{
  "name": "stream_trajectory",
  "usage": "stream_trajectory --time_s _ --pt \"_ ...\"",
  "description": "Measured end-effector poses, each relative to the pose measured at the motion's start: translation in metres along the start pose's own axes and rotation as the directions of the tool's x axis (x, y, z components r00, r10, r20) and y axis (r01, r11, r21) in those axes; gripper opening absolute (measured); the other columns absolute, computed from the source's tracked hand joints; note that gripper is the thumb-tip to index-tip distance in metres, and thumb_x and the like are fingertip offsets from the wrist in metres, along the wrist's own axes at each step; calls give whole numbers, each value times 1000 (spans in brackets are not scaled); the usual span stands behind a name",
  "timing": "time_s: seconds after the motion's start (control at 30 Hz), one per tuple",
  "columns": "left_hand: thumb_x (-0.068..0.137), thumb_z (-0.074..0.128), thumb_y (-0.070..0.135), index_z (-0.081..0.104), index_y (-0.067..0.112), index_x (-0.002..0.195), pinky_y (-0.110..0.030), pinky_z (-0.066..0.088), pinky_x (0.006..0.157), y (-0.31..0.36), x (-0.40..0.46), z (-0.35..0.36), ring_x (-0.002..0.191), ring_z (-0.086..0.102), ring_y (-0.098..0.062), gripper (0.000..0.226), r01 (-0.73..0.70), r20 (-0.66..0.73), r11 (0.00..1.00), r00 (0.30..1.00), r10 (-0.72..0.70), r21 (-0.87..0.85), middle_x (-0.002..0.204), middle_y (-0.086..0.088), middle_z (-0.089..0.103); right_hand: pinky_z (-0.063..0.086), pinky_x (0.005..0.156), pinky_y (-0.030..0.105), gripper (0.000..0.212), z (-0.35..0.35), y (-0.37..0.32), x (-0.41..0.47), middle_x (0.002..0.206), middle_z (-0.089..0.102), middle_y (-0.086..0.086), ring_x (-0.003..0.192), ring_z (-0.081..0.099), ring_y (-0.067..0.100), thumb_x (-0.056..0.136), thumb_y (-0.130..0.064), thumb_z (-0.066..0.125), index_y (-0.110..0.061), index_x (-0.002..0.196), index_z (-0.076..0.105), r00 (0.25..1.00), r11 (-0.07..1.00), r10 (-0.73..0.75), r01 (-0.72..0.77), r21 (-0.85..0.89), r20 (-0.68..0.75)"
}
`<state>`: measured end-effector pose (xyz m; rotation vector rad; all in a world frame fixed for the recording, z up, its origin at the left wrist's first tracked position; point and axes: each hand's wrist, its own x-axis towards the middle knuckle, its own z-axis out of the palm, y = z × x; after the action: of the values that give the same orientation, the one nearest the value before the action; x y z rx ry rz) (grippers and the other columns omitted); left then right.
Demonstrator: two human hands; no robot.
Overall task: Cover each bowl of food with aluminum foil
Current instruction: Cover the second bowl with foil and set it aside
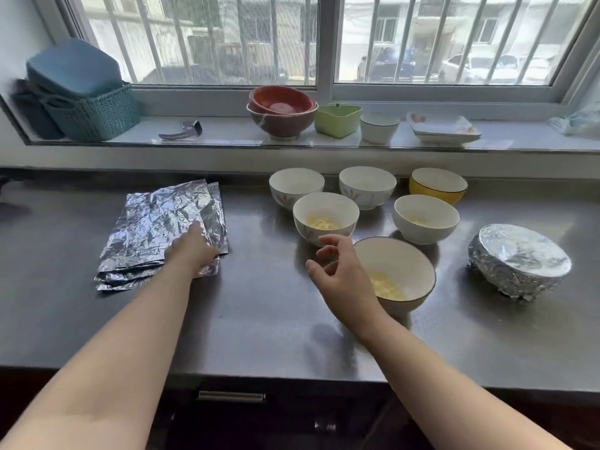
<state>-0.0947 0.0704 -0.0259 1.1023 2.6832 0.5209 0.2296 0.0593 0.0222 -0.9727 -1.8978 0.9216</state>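
A stack of crinkled aluminum foil sheets (162, 232) lies on the steel counter at the left. My left hand (191, 248) rests on its right edge with fingers laid flat. My right hand (341, 274) hovers with loosely spread fingers just left of a dark-rimmed white bowl (406, 258) holding yellow food. Behind it stand several uncovered bowls: two white ones with yellow food (324, 211) (425, 216), two white ones further back (296, 185) (367, 185) and a yellow one (438, 186). A foil-covered bowl (519, 261) sits at the right.
The steel counter (259, 303) ends at a front edge near me, with a drawer handle (230, 396) below. On the window sill stand red stacked bowls (282, 108), a green container (337, 120), a white cup (379, 126), plates (443, 128) and a teal basket (94, 112).
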Motion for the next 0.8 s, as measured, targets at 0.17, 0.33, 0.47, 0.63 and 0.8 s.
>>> stream_trajectory --time_s 0.17,0.33,0.47,0.63,0.8 --pt "96 45 38 57 15 113 -41 46 84 8 -16 -3 103 58 -37 32 -29 -207 998 978 40 52 116 -17 63 56 77 38 33 0 -2 2 108 55 -3 79 59 14 91 -24 63 -29 119 47 1000 999 -14 14 30 -9" --pt "102 34 22 54 10 87 -35 34 63 35 -32 -14 75 49 -28 27 -127 -443 979 896 43 -161 87 -16 59 58 78 43 30 -13 -6 4 110 55 -5 85 63 17 92 -22 62 -34 113 45 999 995 8 -5 105 -36" --pt "102 37 21 45 13 78 -33 29 60 72 -53 -29 69 45 -28 26 -303 -544 919 830 125 -252 74 -10 52 57 82 48 28 -31 -5 10 108 61 -7 89 68 19 94 -19 60 -27 118 48 995 977 85 -72 199 -55" --pt "99 47 12 60 3 89 -24 27 63 135 -93 -31 71 48 -19 19 -655 -537 719 703 467 -233 80 -15 63 56 85 45 30 -57 4 15 110 59 -9 90 64 13 92 -14 62 -26 117 52 980 989 47 -18 148 -191" --pt "96 46 26 66 6 110 -34 47 82 186 -145 -15 99 60 -28 31 -869 -330 485 489 807 -102 107 -11 68 42 84 20 33 -93 22 14 126 54 7 85 58 -3 91 -5 56 -30 112 52 931 992 99 -63 112 -351"
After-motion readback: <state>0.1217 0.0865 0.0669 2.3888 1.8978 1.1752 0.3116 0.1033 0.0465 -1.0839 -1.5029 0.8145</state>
